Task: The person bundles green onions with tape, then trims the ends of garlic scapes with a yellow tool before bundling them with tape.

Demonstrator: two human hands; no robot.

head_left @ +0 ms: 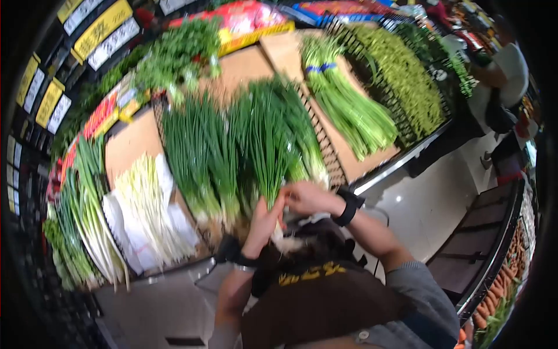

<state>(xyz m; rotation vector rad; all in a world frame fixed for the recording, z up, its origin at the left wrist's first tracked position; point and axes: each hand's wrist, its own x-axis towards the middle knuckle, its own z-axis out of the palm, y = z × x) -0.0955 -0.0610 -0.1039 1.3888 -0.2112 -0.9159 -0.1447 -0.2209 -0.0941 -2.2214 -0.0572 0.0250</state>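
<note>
My left hand [263, 228] is wrapped round the lower stalks of a bunch of spring onions [268, 157]. Its long green leaves point away from me, and its pale root end hangs below the hand, near my apron. Right beside it, my right hand [307, 198] has its fingers bent and pinched against the stalks. Whatever those fingertips hold is too small to make out. More spring onion bunches [195, 157] lie on the display just beyond both hands, leaves upward and pale ends towards me.
Left of the spring onions lie pale yellow chives [145, 203] on white paper, then leeks [90, 203]. To the right are blue-banded green stalks [343, 104] and a crate of yellow-green vegetables [401, 81]. Price signs [104, 29] stand at upper left; carrots [494, 296] at lower right.
</note>
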